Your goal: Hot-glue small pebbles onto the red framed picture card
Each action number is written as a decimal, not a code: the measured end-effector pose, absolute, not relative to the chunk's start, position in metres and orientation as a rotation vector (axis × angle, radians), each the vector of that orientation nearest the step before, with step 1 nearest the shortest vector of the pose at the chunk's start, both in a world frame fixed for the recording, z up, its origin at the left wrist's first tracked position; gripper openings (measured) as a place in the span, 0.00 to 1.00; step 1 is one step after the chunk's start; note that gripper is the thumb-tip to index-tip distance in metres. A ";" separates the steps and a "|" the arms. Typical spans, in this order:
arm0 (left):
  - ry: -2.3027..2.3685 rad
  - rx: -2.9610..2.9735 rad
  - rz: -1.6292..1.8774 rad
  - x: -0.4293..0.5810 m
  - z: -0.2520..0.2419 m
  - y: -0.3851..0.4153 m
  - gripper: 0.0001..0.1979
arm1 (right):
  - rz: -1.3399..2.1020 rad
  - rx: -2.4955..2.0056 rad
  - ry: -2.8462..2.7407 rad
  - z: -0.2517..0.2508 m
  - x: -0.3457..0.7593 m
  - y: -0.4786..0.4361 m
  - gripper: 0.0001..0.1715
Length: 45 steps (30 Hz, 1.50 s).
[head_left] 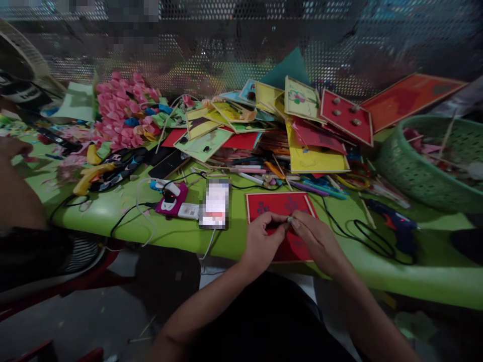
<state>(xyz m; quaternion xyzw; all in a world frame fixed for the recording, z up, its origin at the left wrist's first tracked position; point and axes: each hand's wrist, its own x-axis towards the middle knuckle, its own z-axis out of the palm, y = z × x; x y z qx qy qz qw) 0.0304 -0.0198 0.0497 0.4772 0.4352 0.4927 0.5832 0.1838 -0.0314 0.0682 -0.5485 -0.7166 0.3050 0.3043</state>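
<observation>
My left hand (264,236) and my right hand (315,239) meet above a red card (277,201) edged with pale strips. Between their pinched fingertips is a small pale piece (289,219), too small to name; both hands touch it. Dark markings show on the card's upper half, while my hands cover part of its middle. To the right of the card a dark blue glue gun (400,226) lies on its side, its black cord looping toward the card. Left of my hands rests a lit phone (215,203) with a white cable.
A purple power strip (171,201) with plugs sits left of the phone. Framed cards (302,98) and pens are heaped behind, beside pink paper petals (121,110). A green basket (433,156) stands at right. Another person's arm (18,191) reaches in at left, near yellow-handled scissors (92,176).
</observation>
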 end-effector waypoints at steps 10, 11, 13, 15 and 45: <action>1.000 1.119 1.156 0.031 0.043 -0.021 0.05 | 0.879 -1.448 -1.781 0.057 0.184 -0.034 0.20; 0.994 1.105 1.147 0.031 0.043 -0.021 0.05 | 0.889 -1.449 -1.776 0.057 0.184 -0.034 0.20; 0.983 1.089 1.135 0.030 0.044 -0.021 0.05 | 0.922 -1.447 -1.759 0.057 0.184 -0.035 0.20; 0.981 1.089 1.131 0.028 0.045 -0.022 0.05 | 0.962 -1.437 -1.739 0.058 0.183 -0.035 0.21; 0.974 1.023 1.150 0.030 0.043 -0.024 0.05 | 0.876 -1.463 -1.822 0.056 0.182 -0.038 0.20</action>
